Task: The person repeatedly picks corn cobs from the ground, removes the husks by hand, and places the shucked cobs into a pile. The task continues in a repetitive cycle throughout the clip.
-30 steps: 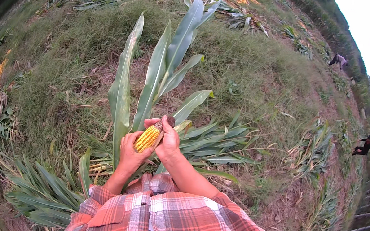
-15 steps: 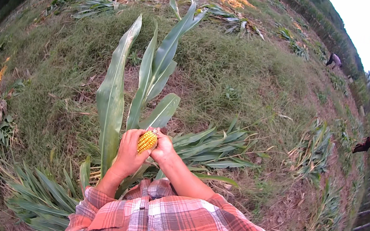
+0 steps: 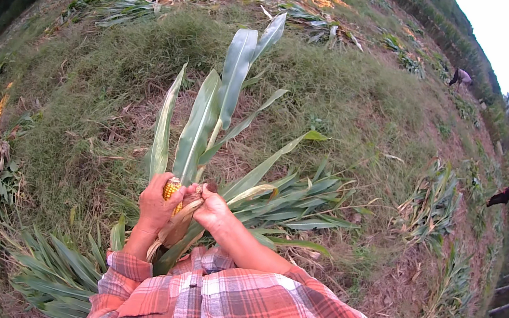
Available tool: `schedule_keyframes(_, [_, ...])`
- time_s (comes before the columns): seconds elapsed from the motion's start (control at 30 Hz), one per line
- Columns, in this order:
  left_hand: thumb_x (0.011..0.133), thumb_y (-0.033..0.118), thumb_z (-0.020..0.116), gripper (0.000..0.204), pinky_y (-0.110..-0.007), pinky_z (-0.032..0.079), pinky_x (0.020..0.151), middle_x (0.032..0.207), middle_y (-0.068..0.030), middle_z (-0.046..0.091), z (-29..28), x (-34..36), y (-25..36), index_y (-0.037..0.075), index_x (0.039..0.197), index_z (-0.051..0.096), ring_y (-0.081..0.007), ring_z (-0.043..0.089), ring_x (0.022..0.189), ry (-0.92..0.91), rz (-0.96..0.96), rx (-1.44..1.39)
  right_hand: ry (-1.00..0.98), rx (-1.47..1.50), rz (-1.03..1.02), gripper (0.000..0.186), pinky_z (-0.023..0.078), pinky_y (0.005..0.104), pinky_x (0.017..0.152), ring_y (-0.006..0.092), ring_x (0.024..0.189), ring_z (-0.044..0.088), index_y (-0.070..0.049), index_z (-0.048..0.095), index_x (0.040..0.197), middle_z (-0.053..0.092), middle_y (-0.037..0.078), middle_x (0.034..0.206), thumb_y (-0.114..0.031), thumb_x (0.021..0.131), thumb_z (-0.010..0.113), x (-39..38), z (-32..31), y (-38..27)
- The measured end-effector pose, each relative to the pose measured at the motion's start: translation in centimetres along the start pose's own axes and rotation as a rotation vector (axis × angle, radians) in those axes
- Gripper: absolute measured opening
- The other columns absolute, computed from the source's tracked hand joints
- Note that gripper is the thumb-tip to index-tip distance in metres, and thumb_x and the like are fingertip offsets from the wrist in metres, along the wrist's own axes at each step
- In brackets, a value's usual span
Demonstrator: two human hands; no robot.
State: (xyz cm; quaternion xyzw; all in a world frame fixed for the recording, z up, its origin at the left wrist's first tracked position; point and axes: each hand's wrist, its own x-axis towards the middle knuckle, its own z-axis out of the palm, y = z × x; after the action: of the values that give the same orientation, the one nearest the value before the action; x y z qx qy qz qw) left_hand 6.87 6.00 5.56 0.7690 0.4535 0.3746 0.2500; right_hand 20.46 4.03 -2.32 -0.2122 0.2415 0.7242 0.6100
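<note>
Between the two hands, just above the plaid shirt (image 3: 244,315), sits a yellow corn cob (image 3: 171,190), only its upper part showing over the fingers. The left hand (image 3: 157,205) is wrapped round the cob, fingers curled tight against it, so the kernels peek out at the top of the fist. The right hand (image 3: 213,209) is just beside the cob on its right side, fingers closed in a pinch on a strip of pale dry husk (image 3: 177,225) that hangs down from the cob between the two wrists. Whether the right fingertips also touch the kernels cannot be told

Straight above the cob rises the green corn stalk (image 3: 216,114), its long leaves fanning up and away from the hands, one broad blade to the left of the cob and a thinner one bending off to the right. Cut corn plants (image 3: 300,205) lie flat on the ground to the right of the cob, and more lie below and left of it. Rough grass (image 3: 355,102) spreads beyond the stalk. Far to the right of the cob, near the field's edge, a person in dark red (image 3: 503,194) bends over, and another person (image 3: 461,77) stoops farther up
</note>
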Motion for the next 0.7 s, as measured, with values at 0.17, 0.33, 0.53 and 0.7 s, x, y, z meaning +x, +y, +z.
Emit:
schedule_keyframes(0.17, [0.084,0.027,0.06,0.036,-0.034,0.047,0.072,0.09,-0.0134,0.059,-0.6,-0.2,-3.9,0.006,0.111,0.05,-0.0262,0.06,0.077,-0.051,-0.306,-0.246,-0.031,-0.158,-0.001,0.028,0.048,0.0379,0.078,0.021,0.068,0.049,-0.002,0.049,0.095,0.047,0.005,0.07,-0.029,0.097,0.04,-1.6,1.2,1.7])
schedule_keyframes(0.33, [0.081,0.021,0.069,0.035,-0.027,0.047,0.065,0.083,-0.0023,0.056,2.3,-2.0,-6.1,0.005,0.105,0.049,-0.0091,0.053,0.075,-0.118,-0.4,-0.635,-0.115,-0.294,-0.075,0.031,0.045,0.0331,0.07,0.0169,0.064,0.045,-0.002,0.049,0.093,0.044,0.003,0.067,-0.032,0.096,0.045,-1.4,0.8,1.9])
schedule_keyframes(0.53, [0.085,0.021,0.065,0.024,-0.023,0.048,0.051,0.072,-0.0015,0.055,-0.7,1.3,-7.1,0.008,0.098,0.05,-0.0111,0.056,0.056,0.283,-0.528,-0.786,-0.331,-0.833,0.064,0.032,0.04,0.0255,0.06,0.0102,0.053,0.036,-0.003,0.052,0.086,0.037,-0.002,0.058,-0.034,0.094,0.049,-5.8,2.0,0.7])
schedule_keyframes(0.7, [0.081,0.022,0.07,0.029,-0.021,0.045,0.054,0.075,0.0014,0.054,-1.8,2.3,-4.6,0.007,0.096,0.051,-0.0069,0.053,0.06,0.28,-0.501,-0.828,-0.153,-1.136,-0.061,0.026,0.041,0.024,0.049,0.01,0.049,0.047,-0.003,0.053,0.09,0.047,0.001,0.057,-0.029,0.093,0.05,-5.7,0.3,0.7])
